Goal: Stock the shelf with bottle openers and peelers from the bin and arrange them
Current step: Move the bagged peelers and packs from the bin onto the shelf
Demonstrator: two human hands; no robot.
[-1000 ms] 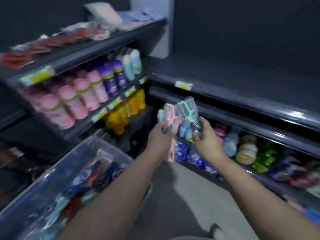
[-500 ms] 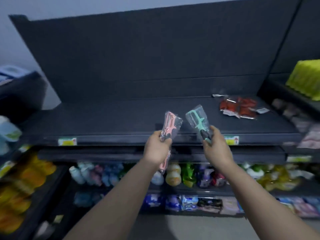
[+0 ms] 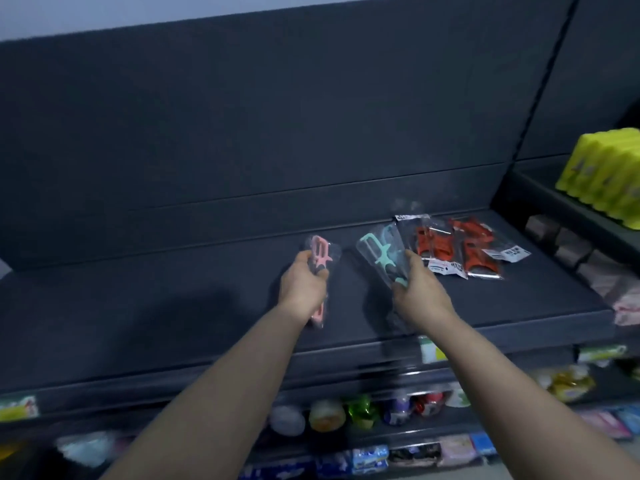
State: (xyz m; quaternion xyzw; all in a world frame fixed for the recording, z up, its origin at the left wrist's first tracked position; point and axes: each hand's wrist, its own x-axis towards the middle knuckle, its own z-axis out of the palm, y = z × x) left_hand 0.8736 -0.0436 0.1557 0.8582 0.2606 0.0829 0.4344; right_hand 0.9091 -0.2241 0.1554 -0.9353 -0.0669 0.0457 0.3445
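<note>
While both arms are extended over the dark shelf (image 3: 173, 306), a packaged peeler is held in each hand. The grip of the left hand (image 3: 303, 289) is closed around the pink peeler (image 3: 321, 256), whose clear wrapper is raised above the shelf surface near its middle, with the lower end of the handle showing below the fist. The grip of the right hand (image 3: 420, 292) is closed on the teal peeler (image 3: 379, 252), held tilted with its head toward the back panel; behind it a second pale peeler seems to be enclosed in the same bundle of wrappers, though this cannot be told with certainty. Just to the right of the teal peeler, red packaged items (image 3: 464, 251) are laid flat on the shelf toward its right end, their white labels turned toward the front edge. Yellow packs (image 3: 606, 174) are seen on the neighbouring shelf at far right. Assorted bottles (image 3: 360, 410) are seen blurred on the lower shelf beneath the front edge.
</note>
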